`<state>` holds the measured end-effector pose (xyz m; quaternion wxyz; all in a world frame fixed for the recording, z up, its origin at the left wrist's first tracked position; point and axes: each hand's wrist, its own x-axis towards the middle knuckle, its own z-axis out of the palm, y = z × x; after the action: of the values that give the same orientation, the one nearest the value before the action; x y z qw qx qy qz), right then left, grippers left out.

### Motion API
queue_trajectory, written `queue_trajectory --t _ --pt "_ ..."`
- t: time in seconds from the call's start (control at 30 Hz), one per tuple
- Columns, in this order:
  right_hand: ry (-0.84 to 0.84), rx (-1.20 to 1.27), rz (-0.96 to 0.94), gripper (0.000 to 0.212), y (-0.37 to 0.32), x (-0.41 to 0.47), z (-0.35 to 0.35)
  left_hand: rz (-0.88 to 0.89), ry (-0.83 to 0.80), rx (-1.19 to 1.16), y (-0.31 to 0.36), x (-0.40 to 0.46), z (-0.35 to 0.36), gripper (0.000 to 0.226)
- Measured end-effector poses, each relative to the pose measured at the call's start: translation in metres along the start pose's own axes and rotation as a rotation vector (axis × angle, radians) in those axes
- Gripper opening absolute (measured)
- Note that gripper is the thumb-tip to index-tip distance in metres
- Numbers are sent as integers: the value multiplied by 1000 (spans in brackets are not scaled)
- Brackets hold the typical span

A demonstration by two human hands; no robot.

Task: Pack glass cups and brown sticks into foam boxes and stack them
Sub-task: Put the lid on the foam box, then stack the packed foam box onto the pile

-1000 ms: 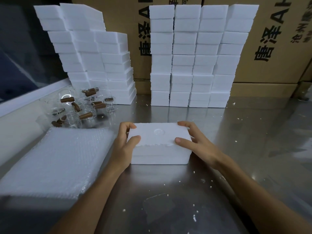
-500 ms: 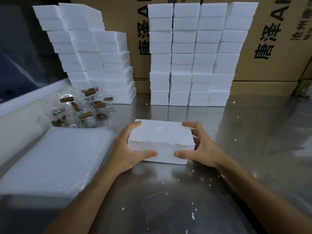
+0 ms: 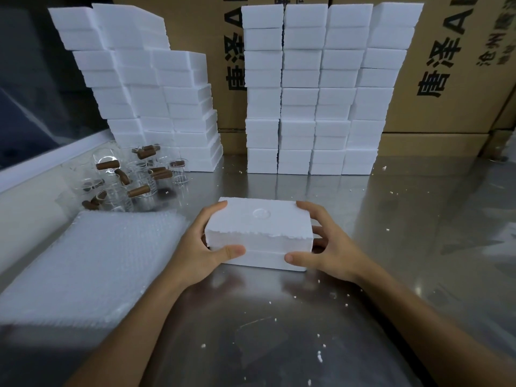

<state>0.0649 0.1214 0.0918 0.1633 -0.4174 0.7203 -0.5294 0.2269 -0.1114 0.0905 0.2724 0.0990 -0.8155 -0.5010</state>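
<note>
A closed white foam box sits at the middle of the steel table, its near edge tilted slightly up. My left hand grips its left end, thumb on the front face. My right hand grips its right end in the same way. At the back left stand several glass cups with brown sticks lying in and on them. Two groups of stacked foam boxes rise behind: one at the back left, one at the back centre.
A pile of bubble-wrap sheets lies at my left. Cardboard cartons with black print form the back wall. White foam crumbs dot the table. A white ledge runs along the left side.
Both hands slid from the top of the foam box to its ends, thumbs now on the front face, and the box has come slightly up and toward me.
</note>
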Motion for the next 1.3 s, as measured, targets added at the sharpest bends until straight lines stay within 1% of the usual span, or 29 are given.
queue_trajectory --t 0.1,0.2,0.3,0.33,0.4,0.47,0.5,0.57,0.67,0.73,0.83,1.0,1.13,1.23,1.3 --pt "27 23 -14 95 0 2 -1 -20 30 -31 -3 -2 1 82" --pt "61 2 -18 94 -2 1 1 -17 59 -67 -6 -2 5 74" --pt "155 -95 -19 91 -7 -3 12 -11 132 -90 -11 1 8 72" --pt "199 -183 -30 91 -9 -6 18 -11 172 -59 -11 1 8 73" --pt "242 -402 -86 98 -15 -10 29 -10 241 86 -8 1 10 74" --pt "195 -542 -142 106 -21 -12 37 -7 286 263 -7 3 10 70" --pt "165 -584 -160 107 -25 -13 39 -5 296 323 -7 3 10 68" --pt "128 -642 -185 100 -29 -14 37 -24 270 371 -7 4 11 69" --pt "119 -706 -196 81 -33 -14 36 -61 169 402 -6 1 15 82" --pt "125 -786 -176 72 -35 -14 40 -53 88 363 -3 -2 19 88" --pt "144 -863 -141 68 -36 -10 50 -34 36 251 -1 -2 22 83" --pt "167 -891 -106 67 -34 13 59 -64 56 208 -2 -3 21 78" --pt "214 -959 -146 62 -30 48 70 -106 73 213 2 -3 25 73" --pt "225 -1019 -146 60 -25 81 75 -155 149 259 -3 0 28 68" --pt "223 -1044 -144 57 -22 105 79 -150 198 287 -6 0 28 59"
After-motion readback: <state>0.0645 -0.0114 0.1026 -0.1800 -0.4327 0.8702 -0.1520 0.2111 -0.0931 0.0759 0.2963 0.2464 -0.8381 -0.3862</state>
